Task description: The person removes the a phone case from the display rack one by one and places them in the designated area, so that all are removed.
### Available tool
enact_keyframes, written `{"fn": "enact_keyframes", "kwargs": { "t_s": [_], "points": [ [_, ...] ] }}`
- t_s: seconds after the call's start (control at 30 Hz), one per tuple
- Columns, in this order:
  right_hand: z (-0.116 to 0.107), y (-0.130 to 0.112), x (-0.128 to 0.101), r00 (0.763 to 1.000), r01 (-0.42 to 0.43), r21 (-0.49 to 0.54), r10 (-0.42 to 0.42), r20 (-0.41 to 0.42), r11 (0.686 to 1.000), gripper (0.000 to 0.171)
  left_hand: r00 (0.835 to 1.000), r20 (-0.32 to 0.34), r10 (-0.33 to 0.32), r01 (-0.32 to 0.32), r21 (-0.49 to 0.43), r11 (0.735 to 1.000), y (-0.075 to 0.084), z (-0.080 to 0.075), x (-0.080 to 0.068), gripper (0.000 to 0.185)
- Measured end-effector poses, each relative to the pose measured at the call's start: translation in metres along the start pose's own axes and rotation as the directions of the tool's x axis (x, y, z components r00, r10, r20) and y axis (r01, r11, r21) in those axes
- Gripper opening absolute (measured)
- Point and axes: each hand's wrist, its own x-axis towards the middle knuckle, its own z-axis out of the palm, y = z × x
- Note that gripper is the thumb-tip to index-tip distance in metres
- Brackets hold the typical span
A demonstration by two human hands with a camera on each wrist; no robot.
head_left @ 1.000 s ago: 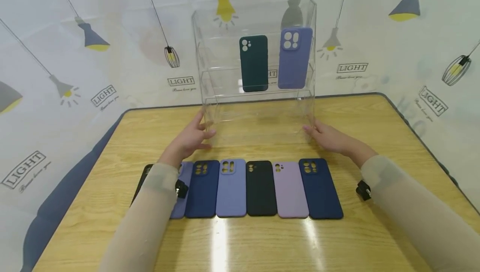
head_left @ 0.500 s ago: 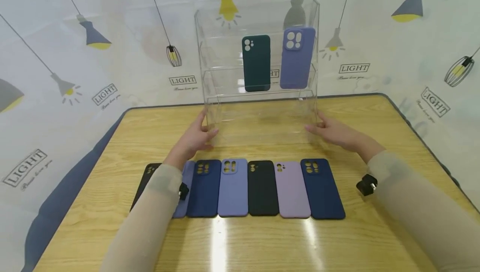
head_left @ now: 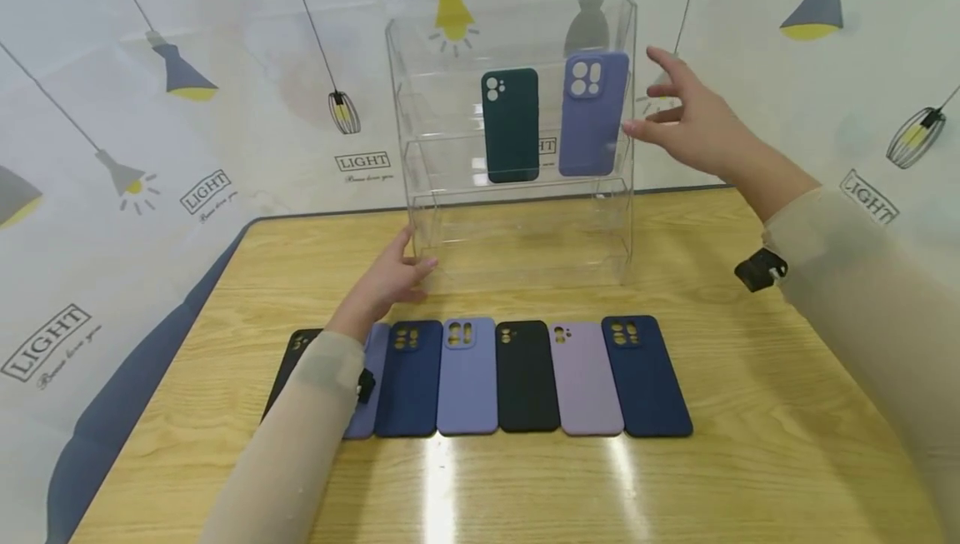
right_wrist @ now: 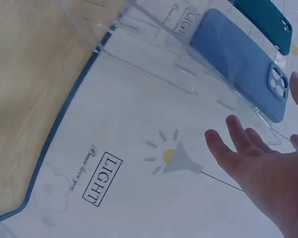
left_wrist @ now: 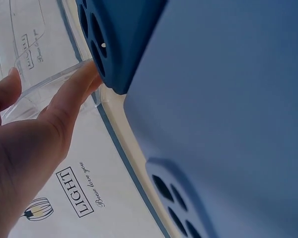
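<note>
A clear acrylic display stand (head_left: 517, 273) stands on the table. On its middle tier lean a dark green phone case (head_left: 511, 126) and a periwinkle phone case (head_left: 594, 115), camera cutouts at the top. My left hand (head_left: 386, 281) is at the stand's lower left corner, thumb toward the front and fingers stretched along the side; the left wrist view shows the clear side panel passing by these fingers. My right hand (head_left: 705, 119) is raised beside the stand's upper right edge, fingers spread and holding nothing. Its thumb tip overlaps the periwinkle case's right edge in the head view.
Several phone cases lie in a row before the stand: black, periwinkle, navy (head_left: 408, 377), another periwinkle (head_left: 467, 377), black (head_left: 528, 377), pink-lilac (head_left: 587, 377) and navy (head_left: 647, 377). My left sleeve (head_left: 300, 436) partly covers the leftmost ones. A lamp-print backdrop (head_left: 292, 169) surrounds the wooden table.
My right hand has left the stand's lower right corner and risen to the height of the periwinkle case on the tier. The left hand stays at the lower left corner.
</note>
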Motion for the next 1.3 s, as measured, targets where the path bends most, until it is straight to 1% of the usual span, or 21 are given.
{"fn": "enact_keyframes", "kwargs": {
  "t_s": [0.1,0.27,0.47,0.6,0.7,0.8,0.83,0.93,1.1,1.2,1.3],
  "points": [
    [-0.003,-0.011,0.01,0.999,-0.013,-0.009,0.013,-0.032,1.0,0.089,1.0,-0.008,0.001,-0.001,-0.004,1.0,0.0,-0.001,0.0,0.082],
    [0.0,-0.013,0.024,0.998,-0.036,-0.055,0.034,-0.045,0.998,0.092,1.0,-0.016,-0.004,0.004,-0.008,1.0,-0.002,-0.002,0.001,0.082],
    [0.006,-0.009,0.03,0.997,-0.018,-0.178,0.005,-0.071,0.984,0.09,1.0,-0.01,-0.003,0.003,0.007,1.0,-0.002,0.0,0.002,0.082],
    [0.01,-0.01,0.029,0.992,0.0,-0.284,-0.037,-0.124,0.959,0.086,1.0,-0.007,0.002,-0.002,0.017,1.0,-0.001,-0.001,0.001,0.082],
    [0.013,-0.012,0.027,0.983,0.037,-0.375,-0.102,-0.154,0.926,0.085,1.0,-0.008,0.0,0.0,0.015,1.0,0.0,-0.001,0.0,0.082],
    [0.016,-0.015,0.025,0.973,0.077,-0.426,-0.162,-0.165,0.901,0.082,1.0,-0.01,-0.008,0.008,0.002,1.0,-0.002,-0.002,0.001,0.082],
    [0.017,-0.016,0.025,0.971,0.085,-0.427,-0.171,-0.168,0.9,0.082,1.0,-0.01,-0.011,0.011,-0.004,1.0,-0.002,-0.002,0.001,0.082],
    [0.018,-0.023,0.025,0.974,0.089,-0.409,-0.165,-0.153,0.908,0.079,1.0,-0.005,-0.011,0.011,-0.012,1.0,-0.002,-0.003,0.0,0.082],
    [0.021,-0.034,0.028,0.983,0.113,-0.318,-0.152,-0.099,0.941,0.076,1.0,0.0,-0.014,0.014,-0.015,1.0,-0.004,-0.003,-0.001,0.081],
    [0.024,-0.035,0.028,0.985,0.114,-0.265,-0.144,-0.097,0.957,0.076,1.0,0.001,-0.016,0.016,-0.019,1.0,-0.004,-0.003,-0.001,0.081],
    [0.026,-0.033,0.027,0.983,0.122,-0.235,-0.15,-0.104,0.964,0.079,1.0,0.007,-0.015,0.015,-0.029,0.999,-0.005,-0.003,0.003,0.08]
  ]
}}
